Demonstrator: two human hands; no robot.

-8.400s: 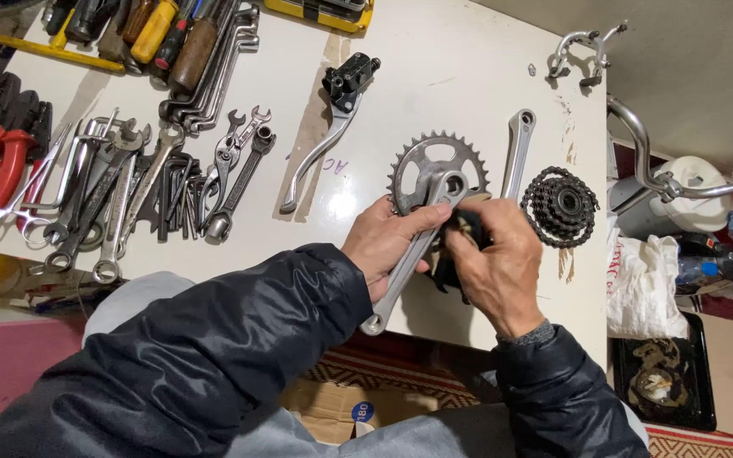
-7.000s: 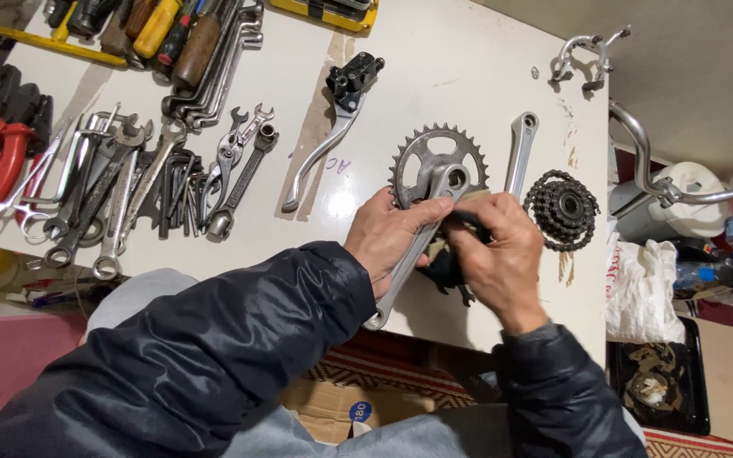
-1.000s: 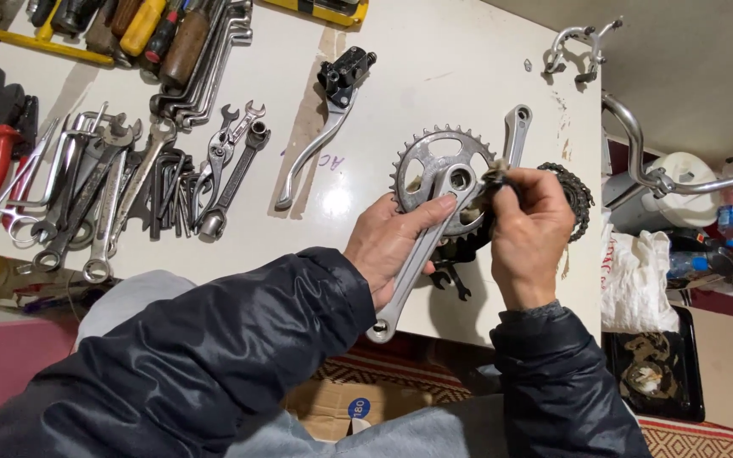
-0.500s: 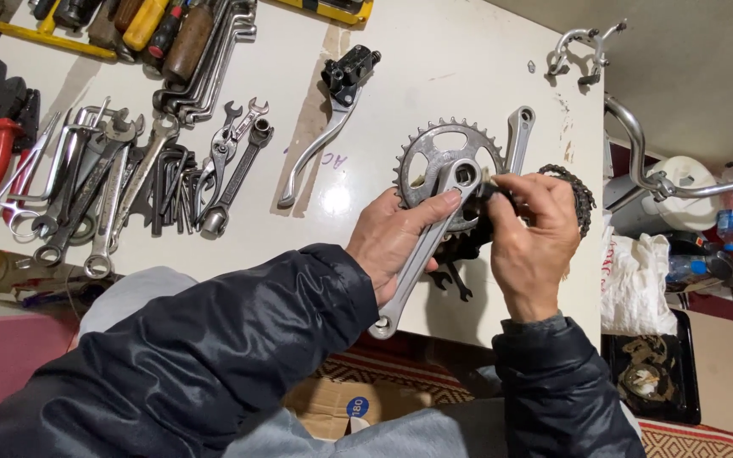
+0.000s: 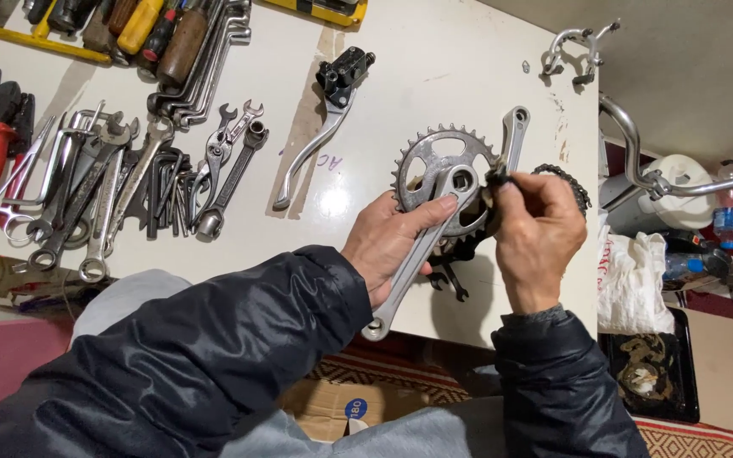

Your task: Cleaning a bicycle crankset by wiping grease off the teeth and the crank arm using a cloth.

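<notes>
This is a bicycle repair workshop. A white bench (image 5: 434, 59) carries rows of wrenches (image 5: 103, 195), screwdrivers (image 5: 142, 21), a brake lever (image 5: 320, 127) and a chainring (image 5: 434, 165), with handlebars (image 5: 638, 161) beside it.

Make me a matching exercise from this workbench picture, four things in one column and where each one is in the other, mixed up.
Things:
1. crank arm with chainring
2. brake lever
3. spanners
4. white plastic bag

Places:
A. off the table's right edge
B. lying alone mid-table, on a brown strip
C. held in the left hand
D. spread out on the table's left part

Pairs: 1-C, 2-B, 3-D, 4-A
</notes>
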